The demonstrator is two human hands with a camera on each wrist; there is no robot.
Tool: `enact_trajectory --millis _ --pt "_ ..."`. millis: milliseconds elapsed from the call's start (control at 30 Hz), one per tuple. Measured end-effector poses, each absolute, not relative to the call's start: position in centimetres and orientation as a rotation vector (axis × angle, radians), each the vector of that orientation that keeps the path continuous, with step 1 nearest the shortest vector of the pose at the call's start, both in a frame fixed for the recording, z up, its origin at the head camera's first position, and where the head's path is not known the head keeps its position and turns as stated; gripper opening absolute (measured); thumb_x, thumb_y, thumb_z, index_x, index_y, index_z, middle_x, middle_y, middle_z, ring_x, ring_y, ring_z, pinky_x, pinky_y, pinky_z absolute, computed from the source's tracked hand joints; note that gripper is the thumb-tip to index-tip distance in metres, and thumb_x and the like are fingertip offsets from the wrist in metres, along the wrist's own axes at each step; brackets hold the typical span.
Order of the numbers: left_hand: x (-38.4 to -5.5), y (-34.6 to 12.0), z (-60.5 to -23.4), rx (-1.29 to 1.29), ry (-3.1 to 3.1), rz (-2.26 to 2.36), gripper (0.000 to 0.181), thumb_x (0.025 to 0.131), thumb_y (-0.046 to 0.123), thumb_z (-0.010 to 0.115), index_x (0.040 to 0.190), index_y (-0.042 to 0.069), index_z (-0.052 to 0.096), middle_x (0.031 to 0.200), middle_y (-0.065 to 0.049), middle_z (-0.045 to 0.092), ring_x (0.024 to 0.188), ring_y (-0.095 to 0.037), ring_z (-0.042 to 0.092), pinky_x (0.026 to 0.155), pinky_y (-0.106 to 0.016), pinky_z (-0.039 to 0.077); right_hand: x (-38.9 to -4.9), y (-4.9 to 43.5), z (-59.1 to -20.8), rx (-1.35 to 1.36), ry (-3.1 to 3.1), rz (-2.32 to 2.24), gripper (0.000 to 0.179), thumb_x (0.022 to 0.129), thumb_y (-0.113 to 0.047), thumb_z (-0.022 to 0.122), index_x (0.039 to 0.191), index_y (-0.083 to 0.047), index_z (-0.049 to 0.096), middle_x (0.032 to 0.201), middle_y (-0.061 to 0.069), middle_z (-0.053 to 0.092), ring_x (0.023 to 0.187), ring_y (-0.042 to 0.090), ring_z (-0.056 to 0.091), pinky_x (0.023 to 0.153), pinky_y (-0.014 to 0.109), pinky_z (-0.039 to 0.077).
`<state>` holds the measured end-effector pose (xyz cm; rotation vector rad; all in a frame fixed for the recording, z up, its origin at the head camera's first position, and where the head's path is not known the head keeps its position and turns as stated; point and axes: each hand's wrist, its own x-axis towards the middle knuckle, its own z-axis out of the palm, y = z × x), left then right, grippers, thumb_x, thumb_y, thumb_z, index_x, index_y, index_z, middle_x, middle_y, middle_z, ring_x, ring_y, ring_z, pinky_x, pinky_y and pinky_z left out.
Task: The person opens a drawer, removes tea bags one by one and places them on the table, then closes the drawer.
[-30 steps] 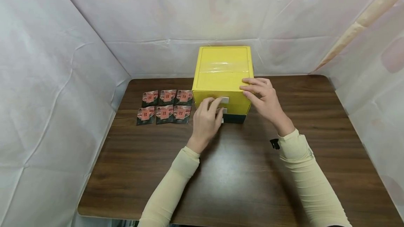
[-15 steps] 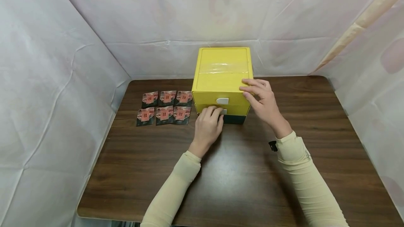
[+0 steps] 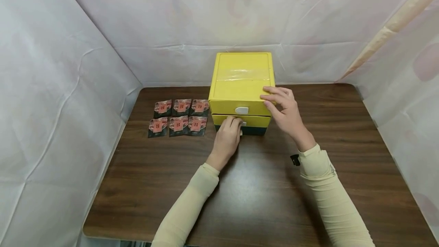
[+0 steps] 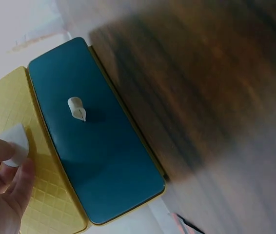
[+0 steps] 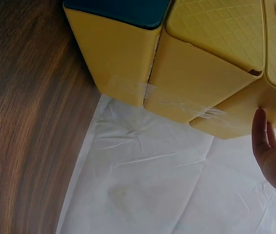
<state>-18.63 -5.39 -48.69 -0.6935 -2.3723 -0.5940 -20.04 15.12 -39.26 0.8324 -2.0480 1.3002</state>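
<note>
A yellow drawer box (image 3: 244,77) with three stacked drawers stands at the back of the table, clear tape across its top. The two upper drawer fronts are yellow, the lowest dark teal (image 4: 94,131). My left hand (image 3: 225,140) is at the middle drawer, thumb and fingers pinching its white knob (image 4: 17,145). A thin dark gap runs above that drawer front in the head view. My right hand (image 3: 286,111) rests its fingertips on the box's top right front edge, fingers spread. The top drawer's white knob (image 3: 241,110) is free of both hands.
Several dark packets with red labels (image 3: 178,124) lie in two rows left of the box on the brown wooden table (image 3: 137,186). White cloth (image 3: 178,18) hangs behind and on both sides. The lowest drawer has a white knob (image 4: 77,108) too.
My left hand has moved down from beside the top drawer's knob to the middle drawer's knob. A gap has appeared above the middle drawer. My right hand stays at the box's edge.
</note>
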Motion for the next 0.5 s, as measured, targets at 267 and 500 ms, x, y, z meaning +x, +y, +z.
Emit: enact_trajectory --millis 267,500 --pt "-16.9 -5.3 -48.6 -0.682 -2.317 -0.632 0.01 0.097 0.008 0.06 0.102 0.004 0.067 0.096 -0.007 0.057 0.086 -0.02 0.059 0.073 -0.027 0.053 -20.6 16.0 -39.9 0.822 -2.132 1.316 0.025 0.084 0.017 0.063 0.106 0.008 0.07 0.125 0.026 0.059 0.119 0.045 0.043 0.098 0.054 0.028" --pt "-15.2 -5.6 -48.8 -0.685 -2.309 -0.674 0.009 0.096 0.007 0.061 0.101 0.004 0.068 0.093 -0.007 0.057 0.084 -0.02 0.058 0.076 -0.028 0.052 -21.3 16.5 -41.2 0.818 -2.163 1.299 0.027 0.087 0.011 0.065 0.11 -0.001 0.072 0.13 0.015 0.059 0.123 0.036 0.043 0.099 0.054 0.029"
